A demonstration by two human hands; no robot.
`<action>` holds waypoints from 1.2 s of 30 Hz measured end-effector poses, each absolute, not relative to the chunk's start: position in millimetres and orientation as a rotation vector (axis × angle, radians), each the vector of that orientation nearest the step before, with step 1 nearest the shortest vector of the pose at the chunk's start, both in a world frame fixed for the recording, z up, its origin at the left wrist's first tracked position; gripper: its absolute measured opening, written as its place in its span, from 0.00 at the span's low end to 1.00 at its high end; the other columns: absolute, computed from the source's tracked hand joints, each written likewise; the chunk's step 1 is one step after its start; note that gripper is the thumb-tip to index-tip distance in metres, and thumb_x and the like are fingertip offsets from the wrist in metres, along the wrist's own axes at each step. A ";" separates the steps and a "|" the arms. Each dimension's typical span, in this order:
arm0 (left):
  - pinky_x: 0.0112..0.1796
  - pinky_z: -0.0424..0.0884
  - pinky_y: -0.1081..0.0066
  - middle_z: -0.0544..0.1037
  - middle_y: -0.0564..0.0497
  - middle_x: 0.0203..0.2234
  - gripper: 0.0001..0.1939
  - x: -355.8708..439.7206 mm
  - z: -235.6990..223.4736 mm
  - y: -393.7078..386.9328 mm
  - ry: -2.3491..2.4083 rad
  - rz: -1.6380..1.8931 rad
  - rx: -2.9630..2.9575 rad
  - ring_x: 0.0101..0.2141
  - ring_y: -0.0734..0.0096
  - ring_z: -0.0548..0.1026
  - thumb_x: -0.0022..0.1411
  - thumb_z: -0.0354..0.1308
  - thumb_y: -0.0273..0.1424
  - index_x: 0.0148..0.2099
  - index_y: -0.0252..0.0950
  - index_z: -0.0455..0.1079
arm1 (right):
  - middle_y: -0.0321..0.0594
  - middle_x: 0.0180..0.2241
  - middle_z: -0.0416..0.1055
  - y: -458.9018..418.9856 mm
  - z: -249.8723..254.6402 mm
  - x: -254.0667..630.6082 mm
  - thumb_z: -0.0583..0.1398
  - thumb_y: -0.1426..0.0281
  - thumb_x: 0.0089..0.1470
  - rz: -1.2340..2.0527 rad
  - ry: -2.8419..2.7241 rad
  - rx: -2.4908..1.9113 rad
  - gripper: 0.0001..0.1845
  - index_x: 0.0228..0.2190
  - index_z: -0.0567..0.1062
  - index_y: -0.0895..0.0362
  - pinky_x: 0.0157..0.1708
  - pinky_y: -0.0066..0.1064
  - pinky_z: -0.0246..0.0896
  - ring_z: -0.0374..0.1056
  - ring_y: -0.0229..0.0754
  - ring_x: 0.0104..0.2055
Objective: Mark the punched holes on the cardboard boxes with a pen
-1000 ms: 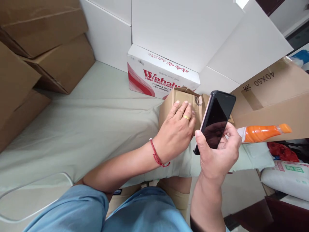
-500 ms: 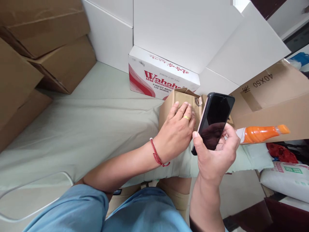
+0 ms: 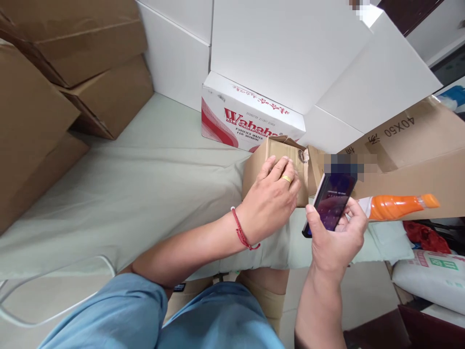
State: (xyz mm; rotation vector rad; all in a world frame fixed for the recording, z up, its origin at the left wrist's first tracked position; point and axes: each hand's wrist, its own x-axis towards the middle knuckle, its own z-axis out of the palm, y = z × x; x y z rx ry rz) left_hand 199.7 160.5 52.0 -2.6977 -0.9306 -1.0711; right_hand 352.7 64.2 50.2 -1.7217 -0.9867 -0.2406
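left hand rests, fingers released, on the small carton, right hand has its fingers grasping the phone at the carton's four o'clock; i judge consulting it the step in hand, next calling for steady holding.

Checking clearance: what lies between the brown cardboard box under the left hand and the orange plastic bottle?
In the head view, the right hand, holding a black-cased rectangular phone, appears between box and bottle, partly hiding the stretch.
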 end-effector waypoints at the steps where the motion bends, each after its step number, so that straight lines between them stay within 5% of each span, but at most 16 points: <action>1: 0.71 0.69 0.45 0.78 0.29 0.64 0.20 199.7 52.0 160.9 -0.932 -1.077 -2.700 0.69 0.42 0.75 0.78 0.51 0.30 0.61 0.24 0.78 | 0.49 0.53 0.68 61.4 47.7 358.9 0.79 0.50 0.40 -0.256 -0.970 -1.753 0.46 0.56 0.76 0.57 0.55 0.53 0.77 0.76 0.51 0.48; 9: 0.74 0.63 0.45 0.76 0.30 0.66 0.20 196.3 52.0 167.5 -0.960 -1.040 -2.811 0.71 0.43 0.70 0.79 0.50 0.29 0.61 0.26 0.77 | 0.51 0.54 0.67 61.0 64.6 324.1 0.78 0.50 0.46 -0.345 -1.114 -1.671 0.47 0.60 0.73 0.58 0.52 0.51 0.79 0.74 0.52 0.51; 14: 0.75 0.59 0.42 0.75 0.38 0.69 0.25 192.5 49.3 169.7 -0.929 -1.188 -2.966 0.73 0.46 0.68 0.78 0.51 0.33 0.72 0.39 0.70 | 0.53 0.55 0.66 74.7 76.1 284.3 0.75 0.50 0.55 -0.299 -1.252 -1.590 0.43 0.63 0.70 0.56 0.52 0.54 0.79 0.72 0.55 0.55; 20: 0.76 0.56 0.42 0.72 0.40 0.72 0.28 191.5 45.0 171.1 -0.923 -1.293 -3.004 0.74 0.47 0.67 0.79 0.50 0.33 0.77 0.42 0.64 | 0.54 0.57 0.64 75.3 72.4 276.6 0.74 0.51 0.57 -0.338 -1.262 -1.580 0.43 0.64 0.68 0.57 0.54 0.57 0.79 0.70 0.57 0.57; 25: 0.75 0.59 0.44 0.74 0.40 0.70 0.22 192.2 46.7 170.9 -0.917 -1.211 -2.941 0.72 0.48 0.68 0.79 0.51 0.33 0.70 0.39 0.72 | 0.54 0.57 0.65 70.8 68.5 283.3 0.75 0.51 0.56 -0.322 -1.260 -1.571 0.44 0.64 0.68 0.56 0.53 0.54 0.79 0.72 0.56 0.56; 30: 0.71 0.65 0.47 0.79 0.36 0.62 0.14 191.6 56.3 166.6 -0.926 -1.053 -2.831 0.68 0.48 0.73 0.78 0.51 0.29 0.53 0.33 0.78 | 0.51 0.56 0.67 54.7 44.3 338.3 0.74 0.48 0.52 -0.253 -1.083 -1.738 0.46 0.63 0.68 0.55 0.48 0.45 0.78 0.75 0.51 0.50; 36: 0.67 0.69 0.48 0.82 0.41 0.56 0.11 191.5 61.9 167.7 -0.895 -1.060 -2.849 0.60 0.50 0.78 0.79 0.56 0.36 0.49 0.36 0.77 | 0.56 0.50 0.70 16.2 -16.8 416.8 0.72 0.45 0.43 -0.269 -0.954 -2.263 0.47 0.57 0.74 0.62 0.60 0.57 0.68 0.67 0.66 0.59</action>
